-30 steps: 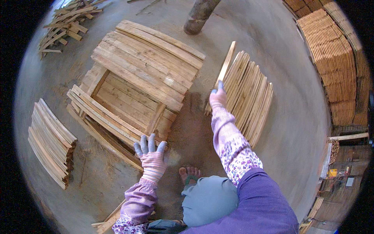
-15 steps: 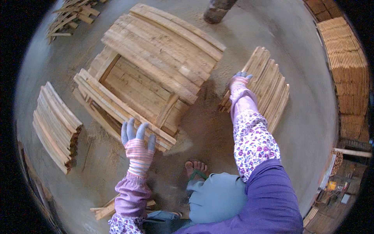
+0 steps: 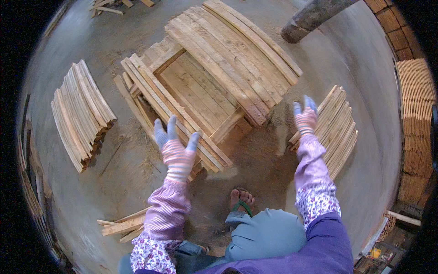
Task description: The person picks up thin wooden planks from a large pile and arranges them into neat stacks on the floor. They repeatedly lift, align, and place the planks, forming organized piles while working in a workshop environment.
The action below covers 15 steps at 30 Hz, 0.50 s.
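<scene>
At the left of the frame, a stack of wood strips (image 3: pixel 82 114) lies on the floor (image 3: pixel 137 196), its strips slanting steeply down to the right. Below it, at the lower left, a few loose wood pieces (image 3: pixel 125 224) lie beside your sleeve.

Left of centre, the middle strips (image 3: pixel 164 102) rest in a narrow row across the near side of a low pile of boards (image 3: pixel 232 57). Their long axis runs from upper left to lower right. Your left hand (image 3: pixel 178 157) is at their lower stretch, fingers spread and gripping nothing; whether it touches the wood cannot be told.

Right of centre, your right hand (image 3: pixel 305 119) has its fingers extended, with nothing seen in it. It is the nearer hand to the right stack (image 3: pixel 335 130), which lies just to its right and below; contact is unclear. These strips run from lower left to upper right, so their long axis crosses the direction of the middle strips.
</scene>
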### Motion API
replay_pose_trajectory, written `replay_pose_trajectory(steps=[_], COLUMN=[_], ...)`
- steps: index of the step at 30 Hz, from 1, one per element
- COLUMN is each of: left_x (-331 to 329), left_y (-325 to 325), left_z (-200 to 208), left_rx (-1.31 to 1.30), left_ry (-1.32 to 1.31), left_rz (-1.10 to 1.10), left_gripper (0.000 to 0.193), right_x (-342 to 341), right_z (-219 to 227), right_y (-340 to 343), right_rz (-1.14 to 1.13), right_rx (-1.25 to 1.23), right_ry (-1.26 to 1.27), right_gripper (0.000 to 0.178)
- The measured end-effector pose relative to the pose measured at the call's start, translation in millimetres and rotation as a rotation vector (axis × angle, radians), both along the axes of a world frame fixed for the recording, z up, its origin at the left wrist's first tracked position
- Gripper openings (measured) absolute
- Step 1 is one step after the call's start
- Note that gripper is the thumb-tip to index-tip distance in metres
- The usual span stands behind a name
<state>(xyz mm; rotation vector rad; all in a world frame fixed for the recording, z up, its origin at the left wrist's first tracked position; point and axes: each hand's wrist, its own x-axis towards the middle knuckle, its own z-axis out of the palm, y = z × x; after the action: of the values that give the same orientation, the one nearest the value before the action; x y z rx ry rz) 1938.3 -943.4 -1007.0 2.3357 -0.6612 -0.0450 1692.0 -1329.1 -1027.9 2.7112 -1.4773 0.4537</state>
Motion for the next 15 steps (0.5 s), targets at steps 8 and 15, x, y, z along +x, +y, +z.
replay_pose_trajectory(steps=[8,15], left_x=[-5,-4], left_y=[-41,-34], left_z=[-4,-16], left_rx=[0.285,0.237], left_ry=[0.070,0.039], left_rz=[-0.027,-0.013], left_gripper=[0.073,0.064], right_x=[147,140], right_z=[55,59], right_y=[116,89], right_rz=[0.461,0.302], right_rx=[0.251,1.144], right_ry=[0.248,-0.200], right_gripper=[0.053,0.042])
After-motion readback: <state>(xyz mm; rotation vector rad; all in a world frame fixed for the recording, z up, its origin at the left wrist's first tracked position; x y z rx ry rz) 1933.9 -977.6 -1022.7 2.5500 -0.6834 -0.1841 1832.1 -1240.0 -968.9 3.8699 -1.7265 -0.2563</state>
